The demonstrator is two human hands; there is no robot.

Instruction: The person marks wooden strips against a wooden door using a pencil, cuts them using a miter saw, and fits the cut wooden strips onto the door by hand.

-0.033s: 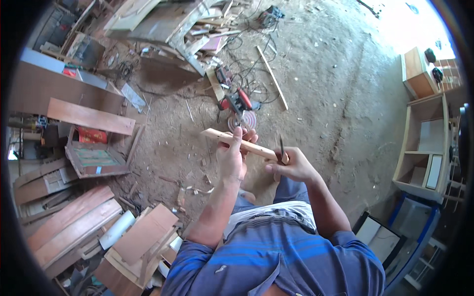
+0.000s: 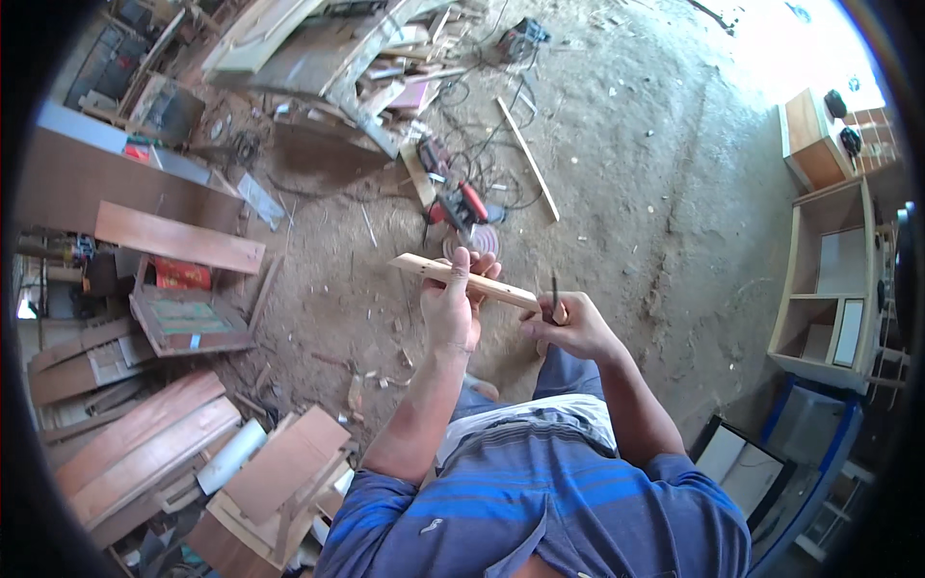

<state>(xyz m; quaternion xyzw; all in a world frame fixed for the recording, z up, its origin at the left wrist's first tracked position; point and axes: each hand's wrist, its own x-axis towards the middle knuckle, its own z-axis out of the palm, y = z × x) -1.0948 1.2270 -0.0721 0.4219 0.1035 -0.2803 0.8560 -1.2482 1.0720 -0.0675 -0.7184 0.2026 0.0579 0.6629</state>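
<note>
A short, pale wooden strip with a slanted left end and small dark spots lies across in front of me. My left hand is closed around its left part, with the thumb on top. My right hand is closed at the strip's right end. From its fingers a slim tool sticks up, dark and narrow at the top with a wood-coloured part below; its exact kind I cannot make out. Whether the right fingers also pinch the strip is hard to see.
Beyond my hands, a red-and-black power tool lies on the dirt floor among cables. A ringed disc is beside it. A long thin batten lies farther off. Wooden panels crowd the left, and an open cabinet stands right.
My right hand and the slim tool have shifted slightly downward. The left hand keeps its hold on the strip almost unmoved.
</note>
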